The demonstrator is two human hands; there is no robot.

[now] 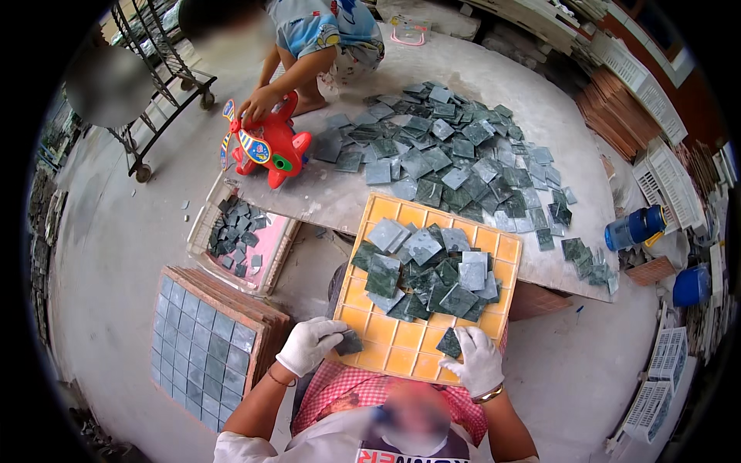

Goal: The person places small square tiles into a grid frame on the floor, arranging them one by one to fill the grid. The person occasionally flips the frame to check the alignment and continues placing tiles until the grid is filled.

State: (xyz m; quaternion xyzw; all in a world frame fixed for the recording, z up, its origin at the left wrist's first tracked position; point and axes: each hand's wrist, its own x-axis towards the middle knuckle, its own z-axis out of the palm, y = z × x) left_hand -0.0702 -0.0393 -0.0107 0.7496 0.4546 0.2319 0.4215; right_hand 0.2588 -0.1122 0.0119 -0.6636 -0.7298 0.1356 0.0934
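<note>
My left hand, in a white glove, grips a dark grey-green stone tile at the near left corner of an orange gridded tray. My right hand, also gloved, pinches a darker green tile over the tray's near right part. The tray rests across my lap and against the table edge. A loose heap of square green and grey tiles covers its middle and far part, with some tiles overlapping and tilted. Bare grid cells show along the near side and the rim.
A large tile pile spreads over the pale table. Across it, a person's hand touches a red toy plane. At left are a bin of small tiles and stacked tiled panels. A blue bottle stands right.
</note>
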